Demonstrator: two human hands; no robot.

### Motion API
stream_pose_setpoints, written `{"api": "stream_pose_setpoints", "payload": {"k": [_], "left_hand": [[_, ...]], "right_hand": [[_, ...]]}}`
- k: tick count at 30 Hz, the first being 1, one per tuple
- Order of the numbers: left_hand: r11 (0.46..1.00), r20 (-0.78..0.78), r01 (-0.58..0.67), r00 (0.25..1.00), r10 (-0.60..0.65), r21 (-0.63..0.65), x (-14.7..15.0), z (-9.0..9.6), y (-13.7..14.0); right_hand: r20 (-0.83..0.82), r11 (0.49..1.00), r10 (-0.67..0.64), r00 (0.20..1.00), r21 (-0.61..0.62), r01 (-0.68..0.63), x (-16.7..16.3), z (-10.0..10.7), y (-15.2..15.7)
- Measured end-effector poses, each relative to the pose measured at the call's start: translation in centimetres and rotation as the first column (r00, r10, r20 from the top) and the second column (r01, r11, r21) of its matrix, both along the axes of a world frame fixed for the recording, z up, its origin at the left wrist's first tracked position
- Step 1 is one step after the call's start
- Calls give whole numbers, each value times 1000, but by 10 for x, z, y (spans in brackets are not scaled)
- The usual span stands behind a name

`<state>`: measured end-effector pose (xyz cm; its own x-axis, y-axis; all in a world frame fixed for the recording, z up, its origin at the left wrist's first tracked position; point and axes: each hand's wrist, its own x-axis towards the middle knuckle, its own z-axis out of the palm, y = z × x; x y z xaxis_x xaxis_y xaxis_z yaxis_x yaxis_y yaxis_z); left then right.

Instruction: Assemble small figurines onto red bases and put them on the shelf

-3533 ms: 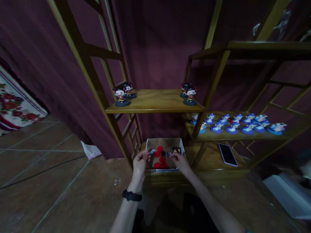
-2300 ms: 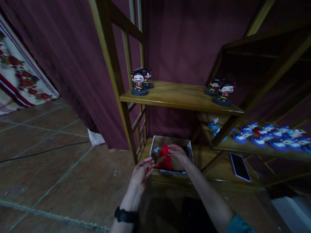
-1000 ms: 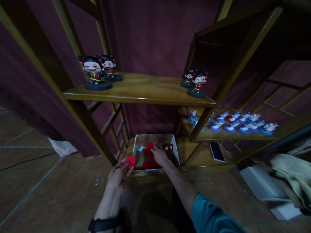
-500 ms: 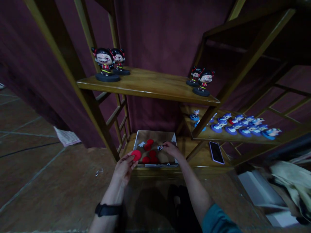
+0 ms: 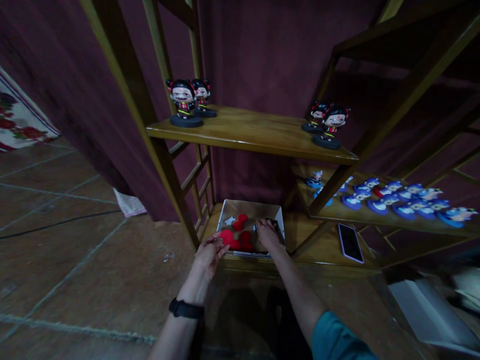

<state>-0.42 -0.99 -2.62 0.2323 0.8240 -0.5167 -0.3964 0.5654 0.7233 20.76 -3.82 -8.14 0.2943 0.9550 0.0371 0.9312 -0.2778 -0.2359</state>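
A red disc is pinched in my left hand above the near left corner of a shallow cardboard box. Inside the box, my right hand points downward with its fingers closed around a small black-and-white figure, only part of which shows at the fingertips. More red discs lie on the box floor between my hands. Farther back are other red pieces and a small whitish piece, too small to make out.
The box stands on a wooden rack's bottom board. Above it, a shelf carries several black-haired figurines. Blue-and-white figurines line a lower shelf at right. A phone lies right of the box. Upright posts flank the opening.
The view has shifted left, so the rack appears farther right. My right hand has lowered into the box with the small figure. My left hand still holds the red disc, nearer the other discs.
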Motion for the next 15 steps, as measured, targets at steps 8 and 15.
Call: {"api": "stream_pose_setpoints", "payload": {"k": [8,15], "left_hand": [[1000,14,-17,1000,17,-3,-5,0,4],[1000,42,7,999,-8,30,-8,4,1]], "right_hand": [[28,998,-57,998,13,57,-6,-5,2],[-628,968,56,776,225,112,-10,8,10]]}}
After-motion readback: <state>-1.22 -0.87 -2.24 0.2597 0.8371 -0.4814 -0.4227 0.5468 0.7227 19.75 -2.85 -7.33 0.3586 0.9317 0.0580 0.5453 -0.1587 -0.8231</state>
